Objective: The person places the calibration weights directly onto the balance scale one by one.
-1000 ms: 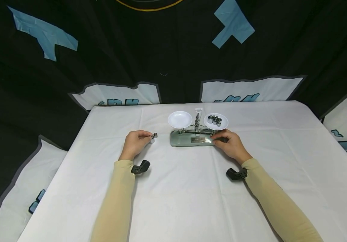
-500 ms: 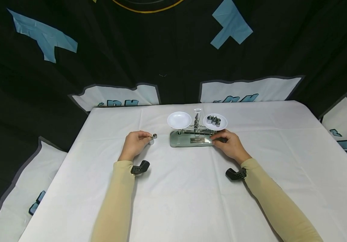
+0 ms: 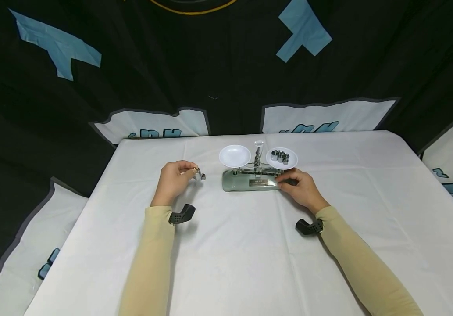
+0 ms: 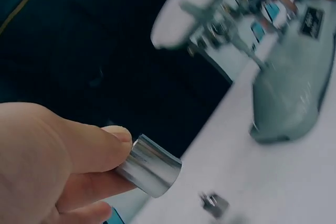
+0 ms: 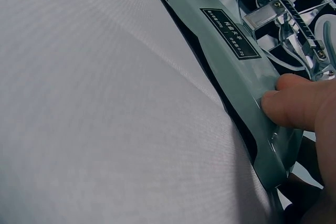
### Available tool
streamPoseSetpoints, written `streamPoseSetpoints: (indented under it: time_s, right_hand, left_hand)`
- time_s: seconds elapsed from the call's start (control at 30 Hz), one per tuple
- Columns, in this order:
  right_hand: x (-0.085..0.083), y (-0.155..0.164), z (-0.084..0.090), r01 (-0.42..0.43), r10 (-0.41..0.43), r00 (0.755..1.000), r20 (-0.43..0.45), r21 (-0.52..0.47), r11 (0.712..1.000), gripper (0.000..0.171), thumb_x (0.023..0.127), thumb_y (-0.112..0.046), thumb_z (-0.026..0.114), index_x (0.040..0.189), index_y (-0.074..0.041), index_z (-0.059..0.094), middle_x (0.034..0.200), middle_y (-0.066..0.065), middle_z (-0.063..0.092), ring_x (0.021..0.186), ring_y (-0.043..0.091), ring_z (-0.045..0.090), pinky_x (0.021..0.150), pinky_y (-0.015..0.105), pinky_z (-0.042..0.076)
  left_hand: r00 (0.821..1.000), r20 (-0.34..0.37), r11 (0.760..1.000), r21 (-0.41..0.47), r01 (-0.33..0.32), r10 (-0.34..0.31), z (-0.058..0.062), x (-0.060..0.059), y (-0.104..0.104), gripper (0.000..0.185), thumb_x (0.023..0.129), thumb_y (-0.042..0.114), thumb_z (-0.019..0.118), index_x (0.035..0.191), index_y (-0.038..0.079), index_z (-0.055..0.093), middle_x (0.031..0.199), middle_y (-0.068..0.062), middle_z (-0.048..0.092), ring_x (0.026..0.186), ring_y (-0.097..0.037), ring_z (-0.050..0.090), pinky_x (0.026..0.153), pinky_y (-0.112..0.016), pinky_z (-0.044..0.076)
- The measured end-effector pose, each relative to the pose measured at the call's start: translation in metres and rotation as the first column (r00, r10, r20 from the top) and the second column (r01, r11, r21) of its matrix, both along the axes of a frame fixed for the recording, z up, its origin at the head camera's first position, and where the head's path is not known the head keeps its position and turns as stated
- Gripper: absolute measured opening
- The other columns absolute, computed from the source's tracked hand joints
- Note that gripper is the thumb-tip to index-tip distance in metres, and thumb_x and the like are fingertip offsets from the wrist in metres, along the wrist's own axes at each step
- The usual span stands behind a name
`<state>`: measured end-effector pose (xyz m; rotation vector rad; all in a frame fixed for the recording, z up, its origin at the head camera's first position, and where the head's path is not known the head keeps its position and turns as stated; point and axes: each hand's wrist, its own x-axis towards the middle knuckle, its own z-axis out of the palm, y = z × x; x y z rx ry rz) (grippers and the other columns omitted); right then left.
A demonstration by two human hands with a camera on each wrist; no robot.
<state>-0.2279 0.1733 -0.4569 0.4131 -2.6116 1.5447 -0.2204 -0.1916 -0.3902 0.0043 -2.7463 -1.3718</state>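
Observation:
My left hand (image 3: pixel 175 182) pinches a shiny cylindrical balance weight (image 4: pixel 152 166) between thumb and fingers, holding it above the cloth. A smaller metal weight (image 4: pixel 214 204) stands on the table just beyond it. To the right is a green balance scale (image 3: pixel 236 181) with two white pans. My right hand (image 3: pixel 300 188) grips the right end of its base; in the right wrist view the thumb (image 5: pixel 291 106) lies on top, with other fingers around the end, partly hidden. Several metal weights (image 3: pixel 280 156) sit in the right pan (image 3: pixel 294 159). The left pan (image 3: pixel 234 156) holds nothing.
A white cloth (image 3: pixel 234 245) covers the table, whose far edge lies shortly behind the scale. Dark curtains (image 3: pixel 218 79) with blue tape hang behind. Each wrist carries a black camera mount, the left mount (image 3: pixel 183 214) standing off beside the sleeve.
My left hand has risen and shifted slightly away from me, lifting the cylindrical weight off the cloth. The smaller weight stays in place. My right hand keeps its grip on the scale base.

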Motion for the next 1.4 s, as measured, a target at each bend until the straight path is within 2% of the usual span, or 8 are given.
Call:
streamPoseSetpoints:
  time_s: [0.13, 0.33, 0.47, 0.6, 0.77, 0.9, 1.1, 1.4]
  right_hand:
    - [0.0, 0.0, 0.001, -0.002, 0.002, 1.0, 0.008, -0.006, 1.0, 0.017, 0.086, 0.004, 0.069, 0.102, 0.004, 0.075, 0.124, 0.024, 0.067, 0.131, 0.042, 0.055, 0.119, 0.055, 0.037]
    - [-0.002, -0.001, 0.002, -0.008, 0.008, 1.0, -0.006, -0.005, 1.0, 0.017, 0.086, 0.003, 0.07, 0.101, 0.003, 0.076, 0.123, 0.024, 0.068, 0.129, 0.041, 0.057, 0.118, 0.054, 0.038]
    - [-0.002, 0.0, 0.004, -0.001, 0.001, 1.0, -0.02, -0.006, 1.0, 0.016, 0.085, 0.004, 0.07, 0.1, 0.003, 0.076, 0.121, 0.024, 0.069, 0.127, 0.041, 0.058, 0.117, 0.053, 0.039]
    - [-0.002, 0.0, 0.005, 0.001, -0.001, 1.0, -0.017, -0.012, 1.0, 0.016, 0.085, 0.004, 0.07, 0.1, 0.004, 0.076, 0.12, 0.024, 0.069, 0.127, 0.04, 0.058, 0.117, 0.052, 0.039]
    - [-0.001, 0.001, 0.003, 0.007, -0.008, 1.0, -0.025, -0.009, 1.0, 0.016, 0.085, 0.003, 0.071, 0.1, 0.003, 0.076, 0.12, 0.024, 0.069, 0.126, 0.04, 0.059, 0.117, 0.052, 0.039]
    - [-0.002, 0.002, 0.0, 0.006, -0.007, 0.999, -0.038, -0.008, 1.0, 0.016, 0.085, 0.004, 0.07, 0.099, 0.003, 0.076, 0.118, 0.024, 0.07, 0.124, 0.039, 0.059, 0.115, 0.051, 0.041]
    - [-0.002, 0.002, -0.002, 0.002, -0.002, 1.0, -0.03, -0.022, 1.0, 0.015, 0.085, 0.005, 0.07, 0.099, 0.004, 0.076, 0.118, 0.024, 0.069, 0.124, 0.039, 0.059, 0.115, 0.05, 0.04]
    - [-0.002, 0.001, -0.003, -0.005, 0.004, 1.0, -0.012, -0.04, 0.999, 0.015, 0.084, 0.005, 0.07, 0.098, 0.005, 0.075, 0.12, 0.025, 0.069, 0.128, 0.041, 0.057, 0.118, 0.054, 0.038]
  left_hand:
    - [1.0, -0.023, 1.0, -0.01, -0.001, 0.0, 0.019, 0.001, 0.007, 0.02, 0.099, 0.016, 0.062, 0.108, 0.004, 0.074, 0.114, -0.015, 0.075, 0.106, -0.031, 0.07, 0.098, -0.046, 0.051]
    - [0.997, -0.076, 0.998, -0.065, 0.025, -0.03, 0.058, -0.009, 0.02, 0.02, 0.1, 0.016, 0.061, 0.108, 0.004, 0.074, 0.11, -0.016, 0.076, 0.119, -0.032, 0.064, 0.102, -0.053, 0.05]
    - [0.991, -0.102, 0.994, -0.088, 0.072, -0.081, 0.082, -0.017, 0.033, 0.02, 0.099, 0.015, 0.061, 0.11, 0.003, 0.074, 0.113, -0.016, 0.075, 0.12, -0.032, 0.064, 0.101, -0.051, 0.053]
    - [0.991, -0.086, 0.989, -0.109, 0.095, -0.104, 0.094, -0.023, 0.047, 0.019, 0.099, 0.014, 0.062, 0.11, 0.004, 0.074, 0.116, -0.015, 0.074, 0.115, -0.03, 0.065, 0.096, -0.047, 0.054]
    - [0.99, -0.074, 0.986, -0.121, 0.112, -0.121, 0.098, -0.027, 0.065, 0.018, 0.099, 0.014, 0.062, 0.11, 0.006, 0.074, 0.117, -0.013, 0.073, 0.115, -0.028, 0.061, 0.094, -0.045, 0.053]
    - [0.988, -0.074, 0.985, -0.113, 0.127, -0.136, 0.096, -0.029, 0.077, 0.018, 0.099, 0.014, 0.063, 0.11, 0.006, 0.075, 0.116, -0.012, 0.074, 0.115, -0.027, 0.061, 0.093, -0.043, 0.054]
    - [0.986, -0.056, 0.984, -0.096, 0.148, -0.154, 0.085, -0.031, 0.093, 0.016, 0.099, 0.013, 0.063, 0.107, 0.006, 0.076, 0.112, -0.011, 0.074, 0.109, -0.026, 0.063, 0.088, -0.041, 0.058]
    - [0.977, -0.067, 0.973, -0.134, 0.19, -0.2, 0.069, -0.033, 0.104, 0.015, 0.096, 0.013, 0.066, 0.103, 0.005, 0.077, 0.107, -0.012, 0.076, 0.11, -0.027, 0.063, 0.098, -0.046, 0.05]
